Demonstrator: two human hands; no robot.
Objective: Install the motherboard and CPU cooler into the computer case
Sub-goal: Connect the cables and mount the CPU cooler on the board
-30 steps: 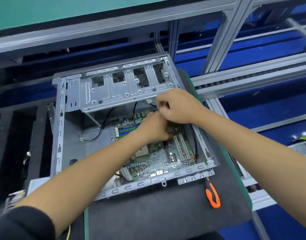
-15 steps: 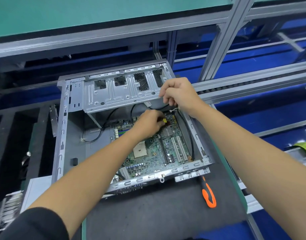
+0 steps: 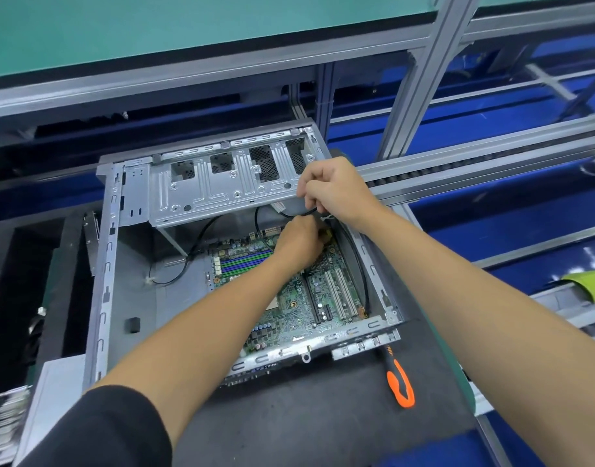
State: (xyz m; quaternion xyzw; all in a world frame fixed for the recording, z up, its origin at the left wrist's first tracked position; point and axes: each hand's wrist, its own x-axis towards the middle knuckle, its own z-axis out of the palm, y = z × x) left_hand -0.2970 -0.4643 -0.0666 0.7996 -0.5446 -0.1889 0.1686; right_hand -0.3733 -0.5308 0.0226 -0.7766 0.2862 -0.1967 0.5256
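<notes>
An orange-handled screwdriver [image 3: 400, 382] lies on the dark mat [image 3: 306, 416] beside aluminium rails [image 3: 491, 160].

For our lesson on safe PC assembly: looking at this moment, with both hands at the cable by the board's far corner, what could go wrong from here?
1. The right hand holds the black cable taut beside the drive cage; its metal edge could chafe the cable.
2. The left hand pinches a yellow connector over the motherboard; a misaligned push may bend pins.
3. The left forearm crosses the board and could knock components.
</notes>
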